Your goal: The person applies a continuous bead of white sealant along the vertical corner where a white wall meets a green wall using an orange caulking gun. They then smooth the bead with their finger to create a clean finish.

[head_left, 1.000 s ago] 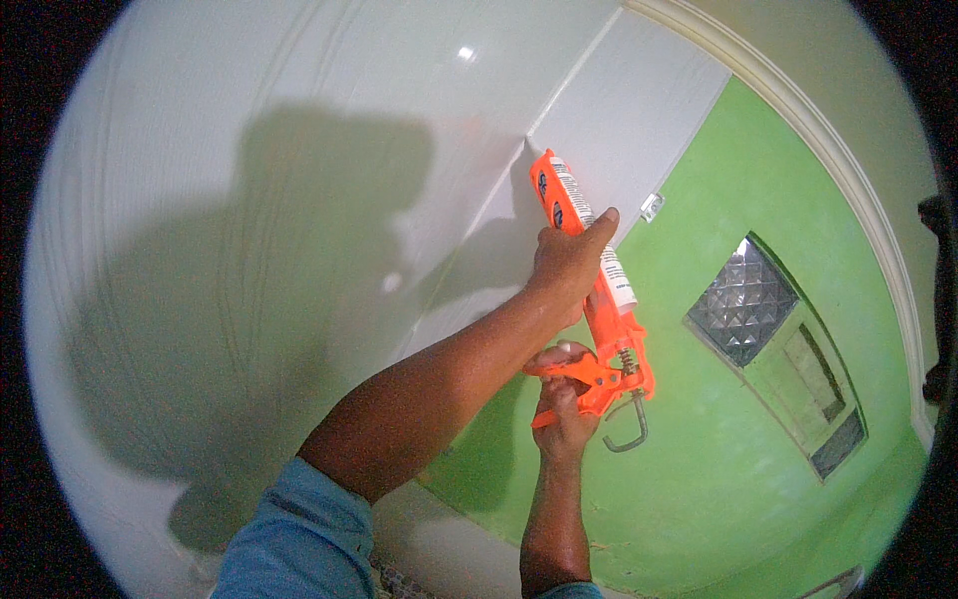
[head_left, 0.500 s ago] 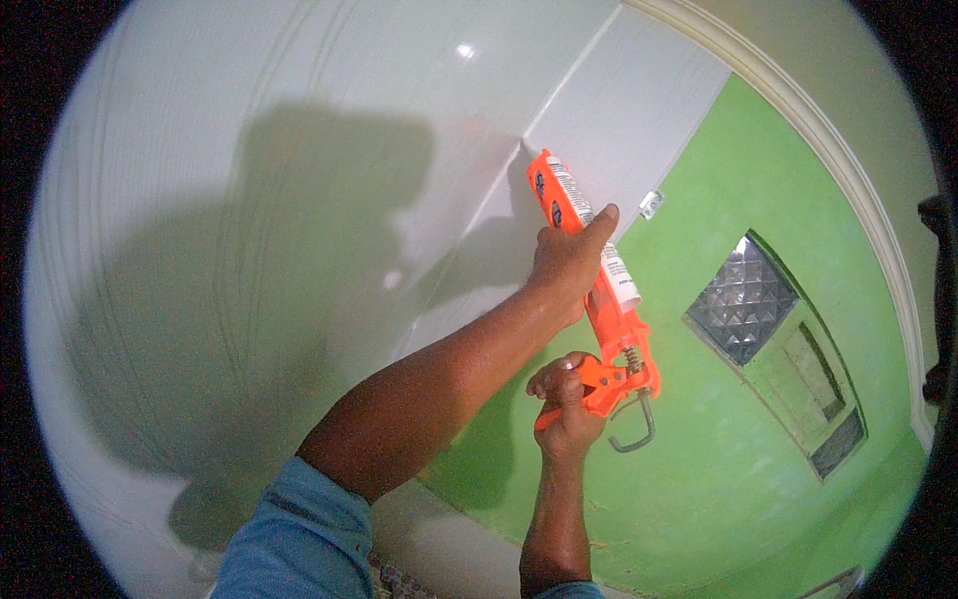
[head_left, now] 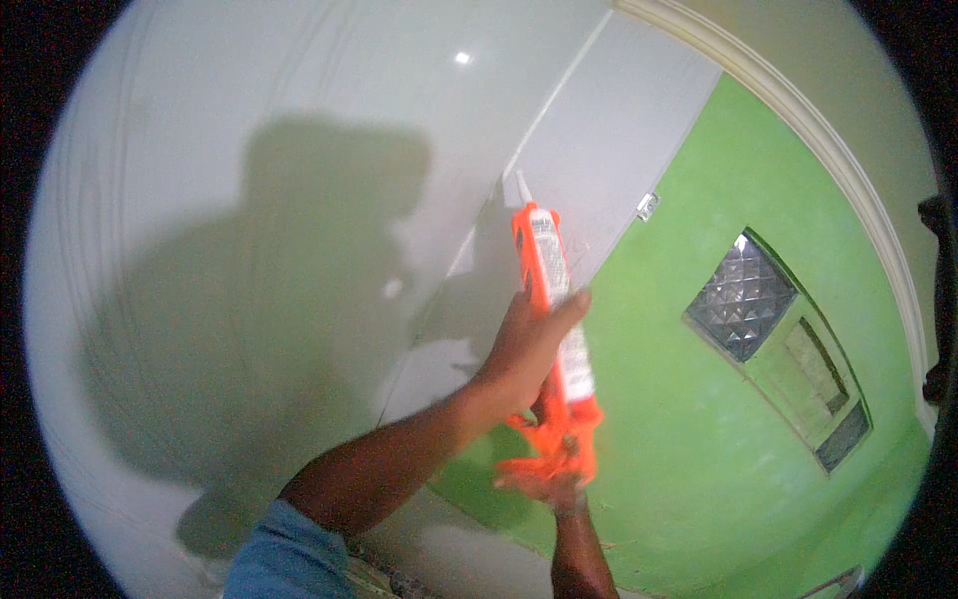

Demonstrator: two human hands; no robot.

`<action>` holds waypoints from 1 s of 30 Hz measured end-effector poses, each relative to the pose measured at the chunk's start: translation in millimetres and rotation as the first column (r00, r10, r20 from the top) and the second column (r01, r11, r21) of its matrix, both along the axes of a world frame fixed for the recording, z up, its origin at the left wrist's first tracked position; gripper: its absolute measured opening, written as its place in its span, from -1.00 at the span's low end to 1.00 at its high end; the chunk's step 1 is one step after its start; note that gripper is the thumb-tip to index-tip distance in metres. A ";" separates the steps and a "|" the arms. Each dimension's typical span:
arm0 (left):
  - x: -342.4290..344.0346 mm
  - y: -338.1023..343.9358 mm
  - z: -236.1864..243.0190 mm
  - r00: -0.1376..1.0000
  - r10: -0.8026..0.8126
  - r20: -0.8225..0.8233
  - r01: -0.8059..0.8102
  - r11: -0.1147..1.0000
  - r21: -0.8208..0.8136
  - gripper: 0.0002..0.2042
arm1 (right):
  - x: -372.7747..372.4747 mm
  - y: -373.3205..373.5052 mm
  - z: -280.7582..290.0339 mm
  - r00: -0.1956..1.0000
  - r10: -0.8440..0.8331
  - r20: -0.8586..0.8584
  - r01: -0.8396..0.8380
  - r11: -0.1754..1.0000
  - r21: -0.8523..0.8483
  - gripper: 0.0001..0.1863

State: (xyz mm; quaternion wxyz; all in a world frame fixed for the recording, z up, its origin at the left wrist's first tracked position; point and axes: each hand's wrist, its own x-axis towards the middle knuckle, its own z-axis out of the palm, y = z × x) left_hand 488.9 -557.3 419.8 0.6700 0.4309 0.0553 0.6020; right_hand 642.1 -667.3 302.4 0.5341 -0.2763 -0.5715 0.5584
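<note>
An orange caulking gun (head_left: 579,424) with a white labelled cartridge (head_left: 574,364) points upward, with the tip of its pale nozzle (head_left: 524,190) at or very near a thin white seam (head_left: 559,85) between pale panels. My left hand (head_left: 524,349) is wrapped round the barrel and cartridge, thumb along the label. Below it, my right hand (head_left: 554,489) grips the trigger handle at the gun's rear, blurred by motion and partly hidden by the orange plastic. A large shadow lies on the panel left of the gun.
Right of the panels is a green wall (head_left: 659,499) with a framed opening of textured glass (head_left: 738,295) and wood. A small clear fitting (head_left: 647,207) sits on the panel's edge. Cream moulding (head_left: 843,170) curves along the top and right, with a dark object (head_left: 933,299) beyond.
The gun and both hands have moved down and to the left, and the nozzle tip now sits lower along the seam. The gun stands more upright, and its rear is blurred.
</note>
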 end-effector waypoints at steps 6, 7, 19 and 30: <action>-50.3 -81.2 -124.7 0.964 0.029 -0.265 -0.037 0.999 -0.024 -0.41 | 33.9 29.5 61.4 0.047 -0.512 0.858 0.086 0.858 0.507 -0.23; -57.7 -93.2 -146.0 0.955 0.067 -0.290 -0.060 0.998 0.031 -0.34 | 25.7 44.5 86.8 0.053 -0.646 0.761 0.060 0.763 0.644 -0.27; -122.4 -209.0 -297.1 0.637 0.161 -0.754 -0.350 0.932 -0.097 -0.01 | -95.4 236.1 289.1 -0.174 -0.983 0.058 -0.290 0.107 0.951 -0.35; -143.5 -208.7 -291.6 0.509 0.154 -0.847 -0.377 0.924 -0.059 -0.18 | -110.4 243.2 306.5 -0.287 -0.947 0.144 -0.264 0.223 0.939 -0.37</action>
